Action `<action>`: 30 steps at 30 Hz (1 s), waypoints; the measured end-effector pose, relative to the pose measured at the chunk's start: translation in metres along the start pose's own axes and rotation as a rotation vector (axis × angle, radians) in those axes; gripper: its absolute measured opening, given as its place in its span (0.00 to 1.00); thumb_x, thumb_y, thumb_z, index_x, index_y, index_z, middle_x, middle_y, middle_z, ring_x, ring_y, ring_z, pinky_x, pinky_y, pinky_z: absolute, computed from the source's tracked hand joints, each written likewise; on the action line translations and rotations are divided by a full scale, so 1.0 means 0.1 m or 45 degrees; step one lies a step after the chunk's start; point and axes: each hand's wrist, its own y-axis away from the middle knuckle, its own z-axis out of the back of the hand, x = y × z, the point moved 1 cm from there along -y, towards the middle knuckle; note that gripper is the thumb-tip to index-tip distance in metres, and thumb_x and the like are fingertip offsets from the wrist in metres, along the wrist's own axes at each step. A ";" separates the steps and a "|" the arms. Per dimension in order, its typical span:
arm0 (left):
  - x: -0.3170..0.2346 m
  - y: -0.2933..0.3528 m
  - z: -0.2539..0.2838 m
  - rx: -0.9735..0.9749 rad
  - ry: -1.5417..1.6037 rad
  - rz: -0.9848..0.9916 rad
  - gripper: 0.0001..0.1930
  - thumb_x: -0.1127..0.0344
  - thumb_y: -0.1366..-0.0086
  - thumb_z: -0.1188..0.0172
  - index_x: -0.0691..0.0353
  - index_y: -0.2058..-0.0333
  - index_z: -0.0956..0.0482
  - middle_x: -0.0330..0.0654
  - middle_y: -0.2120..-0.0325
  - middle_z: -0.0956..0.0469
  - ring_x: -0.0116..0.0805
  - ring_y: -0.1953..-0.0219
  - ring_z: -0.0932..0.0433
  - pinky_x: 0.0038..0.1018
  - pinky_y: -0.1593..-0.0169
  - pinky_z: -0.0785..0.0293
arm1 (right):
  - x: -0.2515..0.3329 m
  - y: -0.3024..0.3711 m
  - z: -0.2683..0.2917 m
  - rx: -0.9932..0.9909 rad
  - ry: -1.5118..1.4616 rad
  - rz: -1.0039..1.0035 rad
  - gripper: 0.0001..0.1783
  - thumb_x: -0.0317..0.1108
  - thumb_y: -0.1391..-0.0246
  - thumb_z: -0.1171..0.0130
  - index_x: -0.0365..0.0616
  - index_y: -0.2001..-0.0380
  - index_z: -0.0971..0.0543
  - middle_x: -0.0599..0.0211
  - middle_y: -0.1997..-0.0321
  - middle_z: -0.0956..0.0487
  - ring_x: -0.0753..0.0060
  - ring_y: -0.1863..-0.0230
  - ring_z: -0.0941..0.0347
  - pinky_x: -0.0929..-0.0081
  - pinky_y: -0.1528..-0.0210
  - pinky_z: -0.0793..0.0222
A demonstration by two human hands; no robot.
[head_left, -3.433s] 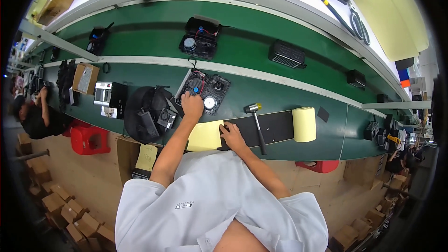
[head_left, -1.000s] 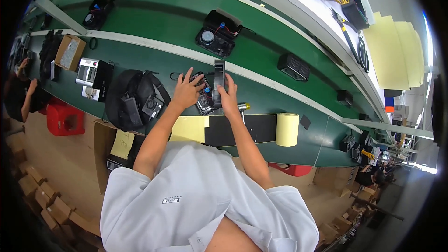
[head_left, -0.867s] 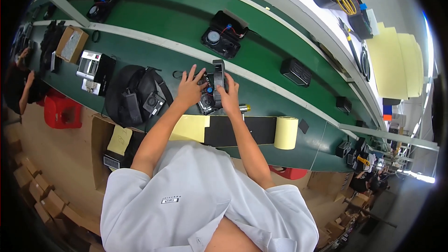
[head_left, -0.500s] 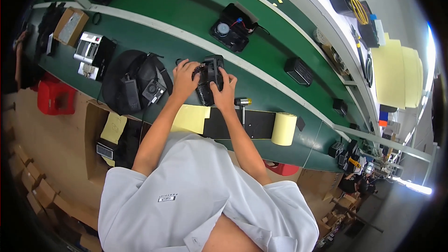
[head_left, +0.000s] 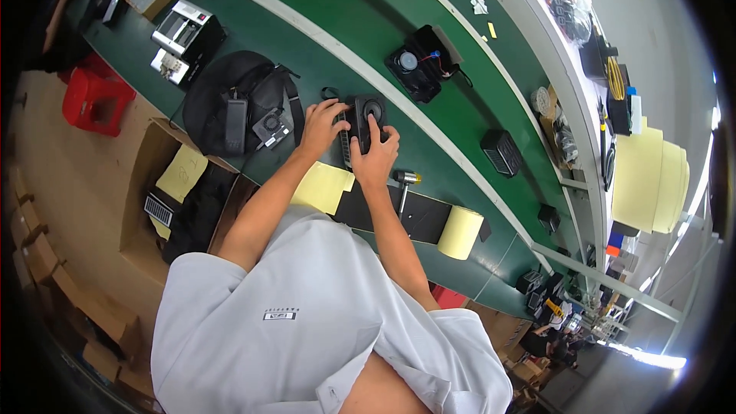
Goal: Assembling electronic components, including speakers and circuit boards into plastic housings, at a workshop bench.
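Note:
On the green bench, between my hands, sits a black speaker housing with a round speaker cone facing up. A slotted strip runs along its left side. My left hand grips the left edge, fingers curled over the top. My right hand holds the near right part, its index finger on the cone and its thumb by the near edge. The underside is hidden. A small black loop lies just beyond my left fingers. A mallet rests close to my right wrist.
Left of my hands lie a black bag and a small silver device. Nearer me are yellow sheets and a yellow roll. Past the white rail, an open speaker housing and a black grilled box rest on green surface.
The speaker housing was tipped up between my hands; now it lies flatter, cone upward. My right index finger has moved onto the cone. The whole view has turned and shifted.

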 end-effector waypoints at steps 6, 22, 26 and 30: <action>-0.07 0.04 0.01 0.003 0.008 -0.050 0.20 0.60 0.48 0.31 0.57 0.55 0.18 0.41 0.54 0.19 0.42 0.43 0.27 0.41 0.41 0.39 | -0.01 0.07 0.04 -0.062 0.041 0.051 0.37 0.41 0.53 0.33 0.58 0.37 0.28 0.45 0.43 0.35 0.43 0.43 0.37 0.48 0.45 0.39; 0.03 0.05 -0.07 0.033 -0.004 0.001 0.25 0.58 0.47 0.30 0.59 0.50 0.20 0.49 0.47 0.23 0.46 0.43 0.27 0.39 0.40 0.39 | -0.09 0.22 0.02 -0.071 0.123 0.064 0.37 0.43 0.51 0.35 0.59 0.35 0.30 0.44 0.42 0.35 0.42 0.42 0.38 0.47 0.44 0.40; 0.01 0.05 -0.09 0.012 0.019 0.003 0.25 0.57 0.46 0.31 0.58 0.49 0.21 0.49 0.47 0.23 0.45 0.42 0.28 0.40 0.39 0.40 | -0.10 0.17 0.04 -0.075 0.113 0.023 0.37 0.43 0.51 0.34 0.59 0.35 0.30 0.44 0.41 0.35 0.43 0.42 0.37 0.48 0.44 0.40; 0.00 0.07 -0.09 0.011 0.010 0.021 0.24 0.57 0.45 0.32 0.58 0.51 0.20 0.50 0.47 0.23 0.45 0.41 0.28 0.40 0.39 0.41 | -0.05 0.12 0.04 -0.057 0.100 0.061 0.36 0.43 0.51 0.34 0.59 0.36 0.29 0.44 0.41 0.35 0.43 0.42 0.37 0.48 0.44 0.40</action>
